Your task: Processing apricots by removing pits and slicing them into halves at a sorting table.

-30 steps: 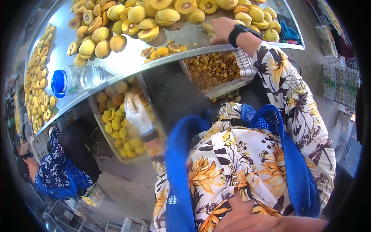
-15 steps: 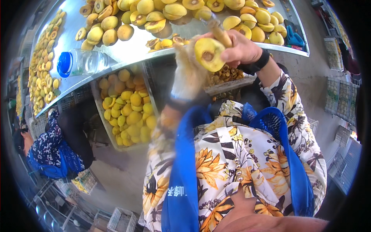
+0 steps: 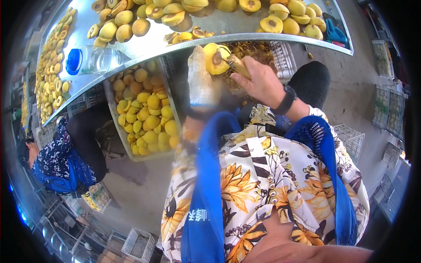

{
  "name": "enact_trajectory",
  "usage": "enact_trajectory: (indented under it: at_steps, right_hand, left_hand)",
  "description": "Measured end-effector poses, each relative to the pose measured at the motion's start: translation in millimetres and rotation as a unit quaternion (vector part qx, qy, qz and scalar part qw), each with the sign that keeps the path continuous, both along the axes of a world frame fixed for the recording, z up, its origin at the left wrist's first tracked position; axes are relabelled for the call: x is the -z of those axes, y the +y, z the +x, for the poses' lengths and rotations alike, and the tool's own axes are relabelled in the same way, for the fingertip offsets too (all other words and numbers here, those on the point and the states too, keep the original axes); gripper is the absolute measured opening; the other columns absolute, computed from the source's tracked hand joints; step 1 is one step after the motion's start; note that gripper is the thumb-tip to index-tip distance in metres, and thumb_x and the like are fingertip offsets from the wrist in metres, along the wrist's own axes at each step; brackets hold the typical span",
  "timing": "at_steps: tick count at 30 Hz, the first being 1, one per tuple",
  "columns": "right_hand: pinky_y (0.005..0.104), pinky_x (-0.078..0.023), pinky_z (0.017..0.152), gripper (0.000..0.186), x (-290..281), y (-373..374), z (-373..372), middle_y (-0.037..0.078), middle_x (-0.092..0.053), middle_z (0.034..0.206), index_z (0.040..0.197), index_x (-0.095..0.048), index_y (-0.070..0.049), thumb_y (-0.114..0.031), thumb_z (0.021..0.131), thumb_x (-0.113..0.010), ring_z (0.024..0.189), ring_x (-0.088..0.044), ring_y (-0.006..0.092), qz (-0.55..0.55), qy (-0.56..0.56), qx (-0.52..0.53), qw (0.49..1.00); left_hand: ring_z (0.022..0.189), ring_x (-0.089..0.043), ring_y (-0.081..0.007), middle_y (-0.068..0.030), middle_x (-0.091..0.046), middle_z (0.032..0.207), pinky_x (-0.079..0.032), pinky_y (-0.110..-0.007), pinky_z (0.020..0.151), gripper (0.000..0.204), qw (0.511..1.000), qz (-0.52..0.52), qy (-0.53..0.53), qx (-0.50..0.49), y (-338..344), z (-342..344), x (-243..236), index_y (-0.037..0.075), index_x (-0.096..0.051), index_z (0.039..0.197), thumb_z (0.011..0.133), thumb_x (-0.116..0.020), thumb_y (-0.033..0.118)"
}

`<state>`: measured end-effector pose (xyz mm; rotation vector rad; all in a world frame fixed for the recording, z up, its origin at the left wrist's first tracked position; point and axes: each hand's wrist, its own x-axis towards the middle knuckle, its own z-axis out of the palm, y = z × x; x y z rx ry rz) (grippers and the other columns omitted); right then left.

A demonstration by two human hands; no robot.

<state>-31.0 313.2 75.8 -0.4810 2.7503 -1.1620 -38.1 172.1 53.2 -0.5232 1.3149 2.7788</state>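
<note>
Near the top centre of the frame the left hand (image 3: pixel 201 81), in a pale knitted glove, is closed around a halved yellow fruit (image 3: pixel 216 58) with its cut face and dark pit hollow turned toward the camera. The bare right hand (image 3: pixel 259 81), a dark watch on its wrist, is clenched on a small tool (image 3: pixel 237 65) whose tip meets the fruit at the pit; its blade is too small to make out. Both hands sit just below the edge of the metal table (image 3: pixel 144 41), which curves across the upper part of the frame and carries more yellow fruit, whole and halved, and a clear bottle with a blue cap (image 3: pixel 90 60) lying on its side at the upper left. Under the table, left of centre, a crate (image 3: pixel 142 109) is full of whole yellow fruit, and a white basket (image 3: pixel 267 55) behind the hands holds small brownish pieces. At the lower left another person in blue sits bent over. The fruit looks light, and probably firm at the skin but soft and wet at the cut face, so likely slippery and easily bruised; cupping the rounded skin side in the gloved palm, as here, seems the safest hold, keeping fingers off the flesh and away from the tool tip.
</note>
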Motion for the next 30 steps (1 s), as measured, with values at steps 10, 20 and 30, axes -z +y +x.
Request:
enact_trajectory:
  at_steps: [10, 20, 30]
  right_hand:
    - [0.0473, -0.042, 0.057, 0.029, 18, -6, 12, 0.025, -0.055, 0.066, 0.085, -0.04, 0.001, -0.025, 0.083, -0.055, 0.066, -0.054, 0.0419, 0.015, -0.042, 0.045, 0.998]
    - [0.0478, -0.043, 0.056, 0.03, 20, -18, 22, 0.026, -0.055, 0.065, 0.087, -0.039, 0.002, -0.024, 0.083, -0.054, 0.064, -0.055, 0.0421, 0.013, -0.071, 0.054, 0.996]
    - [0.0482, -0.043, 0.058, 0.028, 19, -20, 21, 0.027, -0.055, 0.067, 0.088, -0.04, 0.003, -0.022, 0.083, -0.053, 0.066, -0.055, 0.0427, -0.009, -0.082, 0.121, 0.989]
  left_hand:
    - [0.086, -0.057, -0.018, -0.0108, -0.057, 0.1, -0.049, -0.028, 0.072, 0.033, 0.996, 0.087, 0.005, -0.028, 4, -5, 19, 0.001, -0.05, 0.109, 0.089, -0.051, 0.027]
    - [0.085, -0.057, -0.0176, -0.0109, -0.058, 0.098, -0.049, -0.028, 0.071, 0.032, 0.999, 0.034, 0.023, -0.017, 6, -5, 15, 0.0, -0.051, 0.107, 0.089, -0.05, 0.027]
    - [0.083, -0.057, -0.0172, -0.011, -0.058, 0.096, -0.049, -0.027, 0.071, 0.031, 0.999, -0.02, 0.038, -0.011, 12, -7, 12, 0.0, -0.052, 0.105, 0.09, -0.05, 0.026]
